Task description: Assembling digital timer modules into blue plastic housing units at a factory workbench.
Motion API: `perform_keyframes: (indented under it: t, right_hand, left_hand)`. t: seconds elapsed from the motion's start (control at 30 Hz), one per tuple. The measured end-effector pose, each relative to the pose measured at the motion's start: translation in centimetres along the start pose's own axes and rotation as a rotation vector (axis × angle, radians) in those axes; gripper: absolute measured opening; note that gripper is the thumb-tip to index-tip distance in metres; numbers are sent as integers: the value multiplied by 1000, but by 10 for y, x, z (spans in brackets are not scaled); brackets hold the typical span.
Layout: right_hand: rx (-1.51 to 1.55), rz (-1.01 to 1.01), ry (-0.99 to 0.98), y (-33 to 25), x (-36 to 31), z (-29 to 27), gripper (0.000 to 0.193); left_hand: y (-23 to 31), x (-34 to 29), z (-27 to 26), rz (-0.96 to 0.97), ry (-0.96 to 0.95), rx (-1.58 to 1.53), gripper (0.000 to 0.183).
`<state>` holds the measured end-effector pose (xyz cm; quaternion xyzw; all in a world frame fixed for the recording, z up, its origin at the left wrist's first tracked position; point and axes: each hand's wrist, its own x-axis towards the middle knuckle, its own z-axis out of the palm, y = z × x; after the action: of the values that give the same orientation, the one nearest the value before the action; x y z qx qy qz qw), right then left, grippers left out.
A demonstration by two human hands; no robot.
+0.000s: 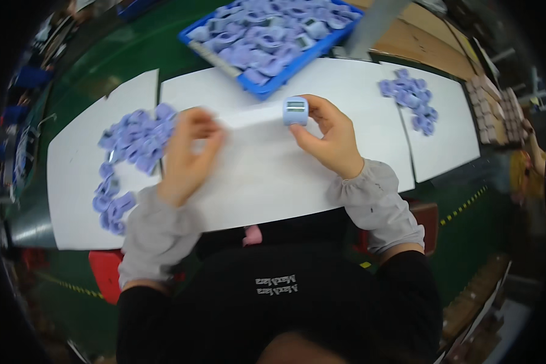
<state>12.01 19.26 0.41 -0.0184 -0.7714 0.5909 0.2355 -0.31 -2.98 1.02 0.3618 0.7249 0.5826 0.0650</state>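
Observation:
My right hand (330, 136) pinches a small lavender plastic device (295, 113) between thumb and fingers, above the middle of the white tabletop (255, 182). A small grey display window faces up on the device. My left hand (193, 148) is raised beside the left pile of similar lavender pieces (136, 138). Motion smears its fingers, so whether they hold anything does not show. Both forearms wear grey sleeve covers.
A blue crate (264, 90) full of lavender pieces stands at the back, overlapping the white sheets. A smaller pile of lavender pieces (414, 97) lies at the right. A grey post (376, 27) rises behind, near brown cardboard (418, 39). Stacked small blocks (494, 112) sit far right.

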Motion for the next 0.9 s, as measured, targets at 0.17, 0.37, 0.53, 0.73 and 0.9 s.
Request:
perform_keyframes:
  t: [0.17,0.37,0.53,0.73,0.9]
  right_hand:
    - [-673,-69,435,18,-17,-120,34]
    - [-1451,151,641,37,-19,-233,35]
    - [-1162,-269,365,12,16,-148,35]
    - [-420,-477,-243,-26,50,-7,32]
    - [-145,-285,-77,-8,51,19,19]
  left_hand:
    - [5,-4,-54,236,22,839,21]
    - [6,-6,-47,332,-39,1036,23]
    - [15,12,-13,91,-267,417,20]
    - [10,34,29,-116,-239,-287,23]
    - [-3,33,35,-134,58,-633,20]
